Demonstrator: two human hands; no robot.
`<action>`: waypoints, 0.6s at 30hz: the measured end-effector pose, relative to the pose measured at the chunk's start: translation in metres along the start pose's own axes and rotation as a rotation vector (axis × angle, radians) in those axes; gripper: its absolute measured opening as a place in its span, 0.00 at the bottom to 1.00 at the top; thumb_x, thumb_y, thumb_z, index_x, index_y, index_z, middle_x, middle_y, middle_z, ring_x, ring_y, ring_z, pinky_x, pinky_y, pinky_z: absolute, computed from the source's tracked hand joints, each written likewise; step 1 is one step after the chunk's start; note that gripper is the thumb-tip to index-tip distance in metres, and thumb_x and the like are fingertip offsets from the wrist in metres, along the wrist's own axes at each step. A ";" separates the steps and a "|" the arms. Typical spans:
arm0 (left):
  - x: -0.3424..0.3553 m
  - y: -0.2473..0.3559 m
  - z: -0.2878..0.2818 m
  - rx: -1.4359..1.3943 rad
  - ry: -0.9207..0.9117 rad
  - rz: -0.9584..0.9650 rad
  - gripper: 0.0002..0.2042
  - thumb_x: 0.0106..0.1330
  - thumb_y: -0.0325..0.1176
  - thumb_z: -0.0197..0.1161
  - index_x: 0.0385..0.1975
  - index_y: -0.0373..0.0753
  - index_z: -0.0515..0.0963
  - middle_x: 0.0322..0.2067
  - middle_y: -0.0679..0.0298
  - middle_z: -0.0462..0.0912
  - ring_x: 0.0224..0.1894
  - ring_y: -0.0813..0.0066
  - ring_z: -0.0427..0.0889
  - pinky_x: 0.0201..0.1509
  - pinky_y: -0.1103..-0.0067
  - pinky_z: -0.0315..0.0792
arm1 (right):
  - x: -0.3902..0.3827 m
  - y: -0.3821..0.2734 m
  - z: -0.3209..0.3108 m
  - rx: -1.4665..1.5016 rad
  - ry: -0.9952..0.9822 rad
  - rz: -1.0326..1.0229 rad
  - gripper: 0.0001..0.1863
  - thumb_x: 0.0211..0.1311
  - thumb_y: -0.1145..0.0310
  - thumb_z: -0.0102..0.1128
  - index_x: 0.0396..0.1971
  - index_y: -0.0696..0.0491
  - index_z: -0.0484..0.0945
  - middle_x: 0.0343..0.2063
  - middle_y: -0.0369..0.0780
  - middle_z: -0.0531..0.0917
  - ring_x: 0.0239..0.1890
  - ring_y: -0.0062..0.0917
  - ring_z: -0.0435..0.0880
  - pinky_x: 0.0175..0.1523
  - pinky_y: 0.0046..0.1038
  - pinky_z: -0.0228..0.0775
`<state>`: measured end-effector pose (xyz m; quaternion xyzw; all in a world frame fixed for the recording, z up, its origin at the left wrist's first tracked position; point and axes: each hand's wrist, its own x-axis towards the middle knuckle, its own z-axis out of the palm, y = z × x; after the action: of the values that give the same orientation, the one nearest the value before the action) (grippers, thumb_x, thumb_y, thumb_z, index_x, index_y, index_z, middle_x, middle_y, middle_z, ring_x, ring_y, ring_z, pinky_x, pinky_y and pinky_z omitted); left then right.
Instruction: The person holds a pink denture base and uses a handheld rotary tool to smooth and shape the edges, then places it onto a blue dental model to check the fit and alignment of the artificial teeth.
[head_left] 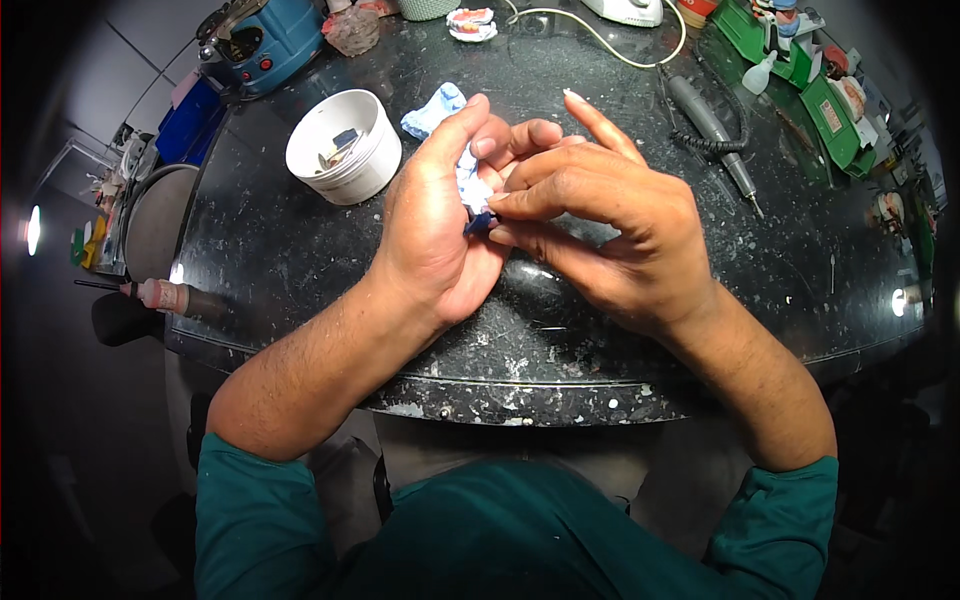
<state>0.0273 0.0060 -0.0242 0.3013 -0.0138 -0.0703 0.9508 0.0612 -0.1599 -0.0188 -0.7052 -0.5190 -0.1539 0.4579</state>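
While the left hand [428, 215] curls around a jagged, chalky pale-blue lump [470, 188] above the glossy, white-flecked black table [570, 345], the right hand [635, 220] pinches a dark-blue piece [479, 224] at its lower edge.

On the bench [760, 290] before you, the tub [356, 182] stands left of your left hand [428, 215], with loose pieces [340, 150] in it. A lump [433, 110] lies just beyond that hand, right of the tub. The handpiece [708, 120] lies far right, beyond your right hand [625, 220]; the machine [275, 45] stands at far left.
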 end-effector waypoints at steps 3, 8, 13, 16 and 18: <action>-0.003 -0.002 0.010 0.053 0.009 0.052 0.17 0.75 0.44 0.49 0.24 0.42 0.66 0.37 0.54 0.80 0.47 0.64 0.81 0.55 0.71 0.75 | 0.002 -0.007 -0.003 -0.069 0.007 -0.065 0.11 0.46 0.76 0.74 0.31 0.51 0.84 0.34 0.34 0.86 0.43 0.25 0.86 0.71 0.48 0.55; -0.006 -0.003 0.011 0.197 0.083 0.144 0.17 0.74 0.43 0.51 0.23 0.42 0.66 0.32 0.56 0.79 0.40 0.70 0.81 0.51 0.75 0.75 | 0.002 -0.009 0.000 -0.093 0.011 -0.099 0.11 0.45 0.76 0.73 0.32 0.51 0.84 0.34 0.35 0.85 0.42 0.26 0.85 0.70 0.47 0.57; -0.007 -0.005 0.018 0.185 0.115 0.165 0.17 0.74 0.44 0.51 0.23 0.42 0.67 0.32 0.58 0.79 0.38 0.72 0.80 0.49 0.77 0.75 | 0.001 -0.007 0.000 -0.152 0.018 -0.151 0.12 0.46 0.76 0.73 0.34 0.51 0.84 0.34 0.34 0.85 0.42 0.26 0.85 0.70 0.48 0.58; -0.003 -0.003 0.017 0.123 0.093 0.129 0.17 0.74 0.45 0.51 0.24 0.43 0.67 0.33 0.59 0.80 0.40 0.72 0.82 0.49 0.79 0.75 | 0.002 -0.007 0.000 -0.186 0.006 -0.148 0.14 0.46 0.75 0.74 0.36 0.50 0.84 0.34 0.34 0.85 0.41 0.26 0.85 0.70 0.48 0.59; 0.000 -0.001 0.016 0.049 0.068 0.101 0.17 0.75 0.45 0.50 0.24 0.43 0.67 0.34 0.60 0.81 0.41 0.71 0.82 0.49 0.80 0.76 | 0.004 -0.004 0.001 -0.199 0.032 -0.164 0.15 0.46 0.74 0.74 0.37 0.49 0.84 0.34 0.35 0.85 0.41 0.25 0.85 0.70 0.47 0.59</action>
<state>0.0261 -0.0041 -0.0120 0.3257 0.0013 -0.0114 0.9454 0.0594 -0.1564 -0.0145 -0.6998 -0.5499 -0.2529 0.3795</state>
